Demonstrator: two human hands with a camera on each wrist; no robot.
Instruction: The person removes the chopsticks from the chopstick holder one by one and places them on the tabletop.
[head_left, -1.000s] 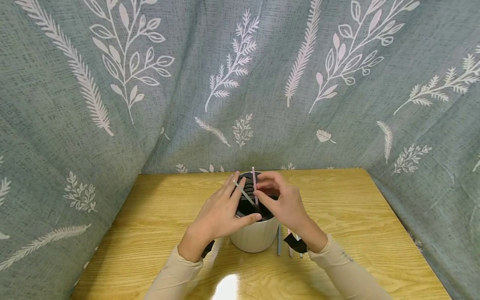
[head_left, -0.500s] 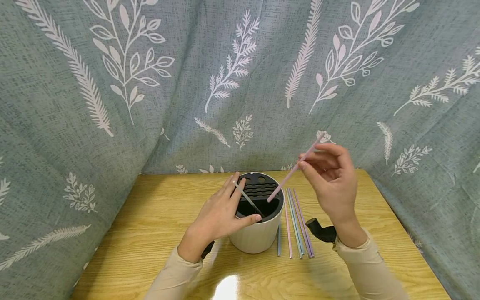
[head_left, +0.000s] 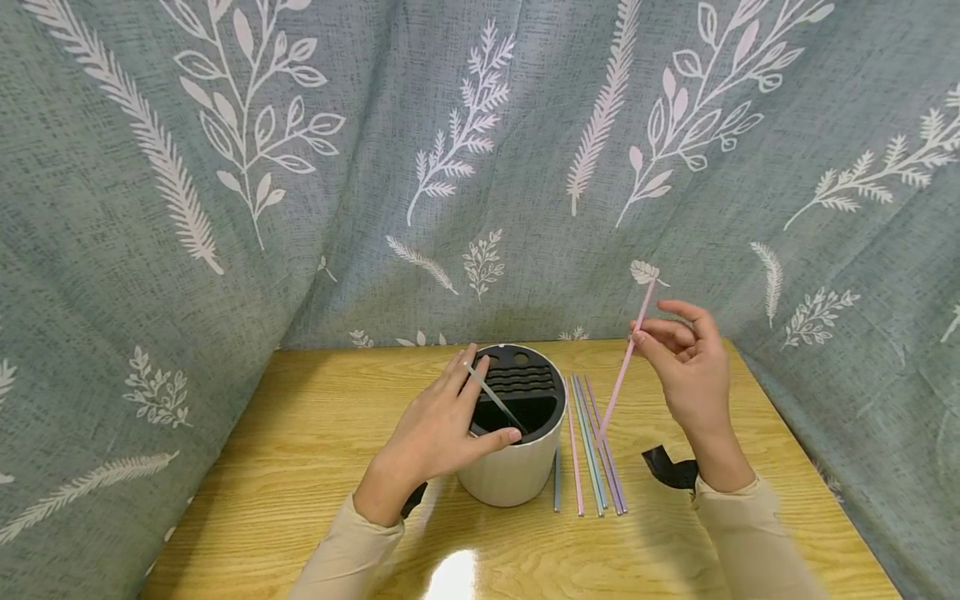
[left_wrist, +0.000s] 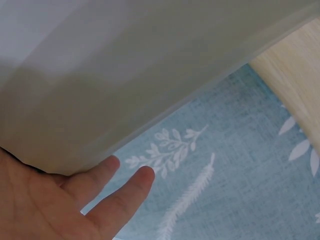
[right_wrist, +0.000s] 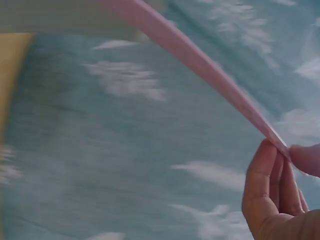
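Note:
My right hand (head_left: 693, 367) pinches a thin pink straw (head_left: 627, 363) between thumb and fingertips, in the air right of the container; in the right wrist view the pink straw (right_wrist: 215, 75) slants up and left from the fingertips. A white round container (head_left: 510, 475) with a black slotted top (head_left: 521, 379) stands on the table. My left hand (head_left: 442, 417) rests against its left side and rim, fingers spread and straight, as the left wrist view of the left hand (left_wrist: 107, 195) shows too. A pale straw (head_left: 491, 390) leans in the container's wide opening, beside my left fingers.
Several pink, blue and purple straws (head_left: 592, 450) lie side by side on the wooden table (head_left: 322, 467), just right of the container. A blue-grey leaf-patterned curtain (head_left: 360, 167) surrounds the table at the back and sides.
My right hand has drawn the pink straw up out of the container and carried it right, turning it steeper above the lying straws. The left hand and pale straw have stayed in place.

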